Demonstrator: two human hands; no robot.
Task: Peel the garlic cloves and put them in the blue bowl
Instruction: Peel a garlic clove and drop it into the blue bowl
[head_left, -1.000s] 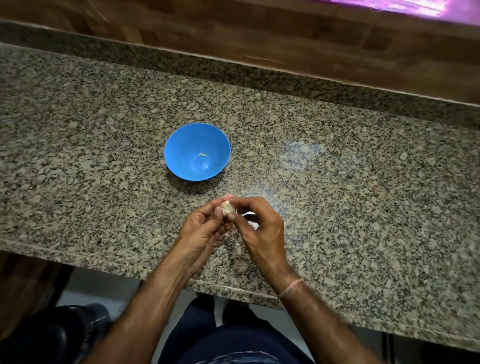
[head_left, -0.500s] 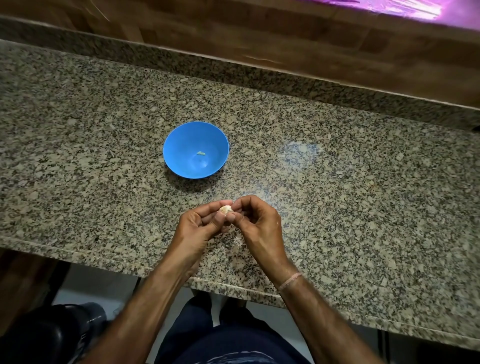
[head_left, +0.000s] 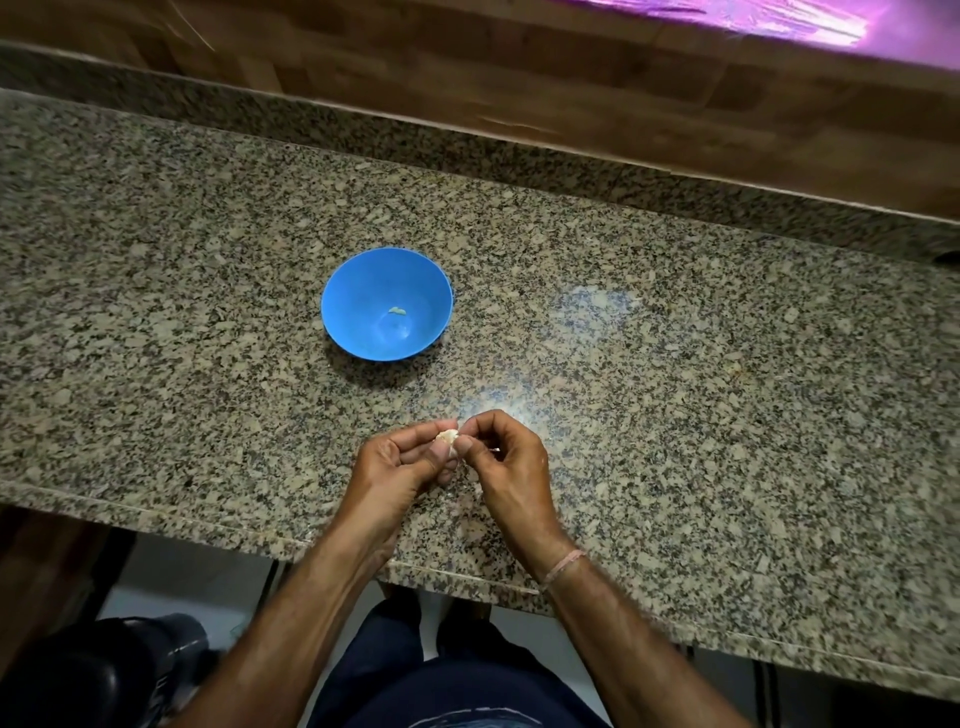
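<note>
Over the surface (head_left: 675, 395), a garlic clove (head_left: 448, 435) is pinched between the curled fingers of the left hand (head_left: 395, 467) and the right hand (head_left: 511, 462). Beyond them, apart, the blue bowl (head_left: 337, 296) is set upright, one small pale piece (head_left: 397, 310) inside. Bare granite is left on both sides. The front edge is crossed by both forearms; the far side is bounded by a wooden wall (head_left: 519, 78).

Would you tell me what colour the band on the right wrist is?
Pale pink wristband, clearest in the head view.
</note>
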